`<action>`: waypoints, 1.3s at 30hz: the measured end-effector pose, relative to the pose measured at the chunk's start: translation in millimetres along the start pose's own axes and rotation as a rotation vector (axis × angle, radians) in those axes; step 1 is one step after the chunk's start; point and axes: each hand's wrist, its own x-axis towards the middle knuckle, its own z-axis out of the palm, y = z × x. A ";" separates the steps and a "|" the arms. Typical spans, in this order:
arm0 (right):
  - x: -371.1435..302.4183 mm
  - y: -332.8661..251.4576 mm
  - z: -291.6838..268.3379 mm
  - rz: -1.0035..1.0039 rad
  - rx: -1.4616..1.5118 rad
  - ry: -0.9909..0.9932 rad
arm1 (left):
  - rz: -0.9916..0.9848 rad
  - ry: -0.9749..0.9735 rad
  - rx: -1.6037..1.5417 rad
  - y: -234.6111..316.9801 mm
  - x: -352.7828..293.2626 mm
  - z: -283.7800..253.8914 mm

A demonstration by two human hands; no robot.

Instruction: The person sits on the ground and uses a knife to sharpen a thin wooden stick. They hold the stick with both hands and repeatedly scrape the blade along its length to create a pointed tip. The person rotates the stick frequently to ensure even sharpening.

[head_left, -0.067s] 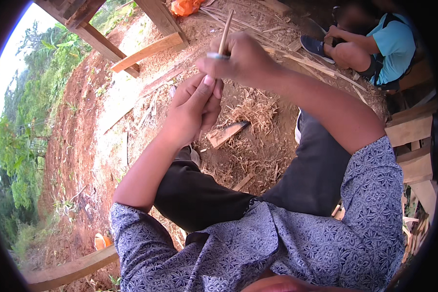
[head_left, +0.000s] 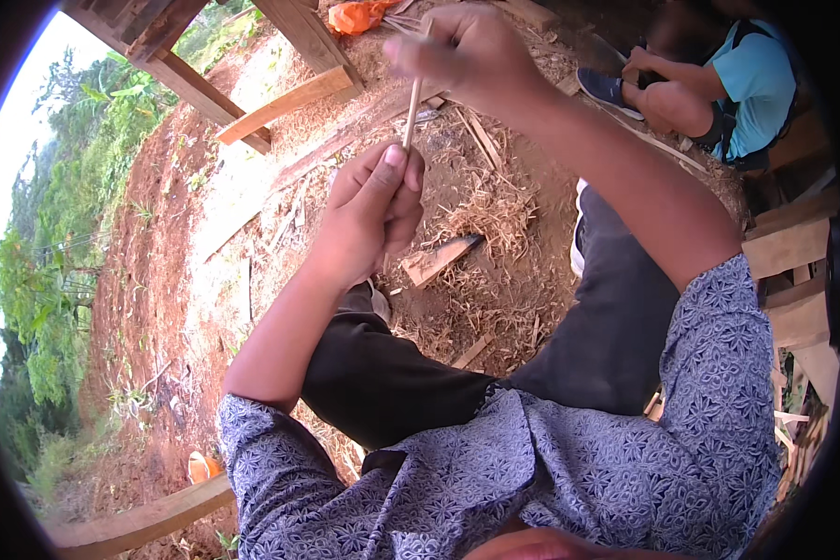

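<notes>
A thin wooden stick point(head_left: 413, 114) stands nearly upright in front of me. My left hand point(head_left: 369, 201) is closed on its lower end, thumb uppermost, with the forearm rising from the left. Higher up, the fingers of my right hand point(head_left: 471, 56) are closed around the top part of the stick and smeared by motion. Whether the right hand also holds a small tool against it, I cannot tell. Below the hands, a wedge-shaped piece of wood point(head_left: 439, 261) with a dark tip lies on the ground among curly wood shavings point(head_left: 499, 215).
Another person point(head_left: 751, 84) in a light blue shirt crouches at the far right. Wooden beams point(head_left: 299, 42) stand at the upper left near an orange bag point(head_left: 355, 17). Stacked planks point(head_left: 793, 280) are at the right. A curved wooden rail point(head_left: 149, 518) crosses the lower left.
My right hand has slid up along the stick, away from the left hand, baring more of the stick between them. The left hand has hardly moved.
</notes>
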 end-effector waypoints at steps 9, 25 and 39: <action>-4.6 16.4 3.7 0.213 0.067 -0.001 | -0.018 0.013 -0.063 -4.5 5.0 1.1; 6.5 30.1 -8.1 0.234 -0.032 -0.115 | 0.014 0.070 0.097 -4.3 6.3 -6.2; -19.4 16.6 8.3 0.095 -0.136 -0.152 | 0.064 0.065 0.179 -9.1 15.5 -8.8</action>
